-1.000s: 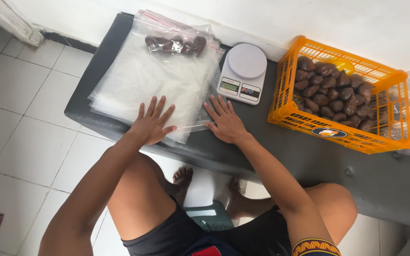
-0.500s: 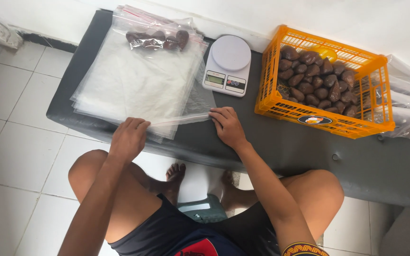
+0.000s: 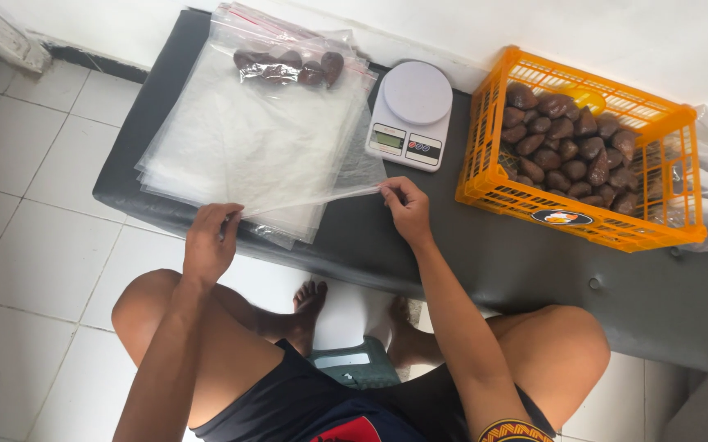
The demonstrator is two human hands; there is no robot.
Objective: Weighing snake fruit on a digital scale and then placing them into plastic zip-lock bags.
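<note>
I see the left hand [image 3: 209, 243] pinching the near edge of the top clear plastic bag [image 3: 288, 196] on the stack [image 3: 239, 139] over the dark bench [image 3: 419, 245]; the right hand [image 3: 407, 211] pinches its other corner; beyond, a white scale [image 3: 413, 115], then an orange crate [image 3: 583, 151] of brown fruit

Head camera looks steeply down (close) at dark bench [image 3: 419, 245].
</note>
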